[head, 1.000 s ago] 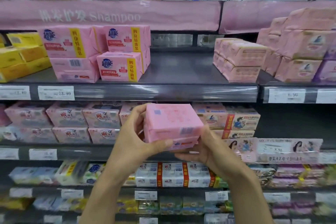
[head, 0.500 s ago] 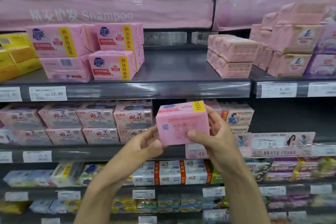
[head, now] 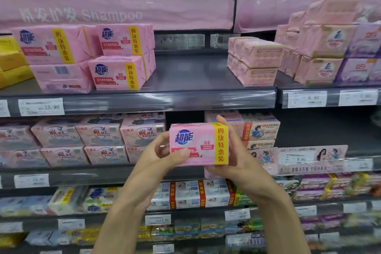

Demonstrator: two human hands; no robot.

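A pink soap pack (head: 201,143) with a blue logo and a yellow band down its right side is held upright in front of the shelves, its printed face toward me. My left hand (head: 158,156) grips its left end, thumb across the lower front. My right hand (head: 239,154) cups its right end and underside, fingers curled behind it. Matching pink packs (head: 117,73) are stacked on the upper shelf at the left.
The upper shelf (head: 185,76) has a bare dark stretch between the matching stack and a pile of paler pink packs (head: 255,62). More soap packs fill the lower shelves (head: 99,138). Yellow packs (head: 12,62) sit far left. Price tags (head: 41,107) line the shelf edges.
The pack has been turned in my hands from its back face to its printed front. The view has shifted slightly left and down.
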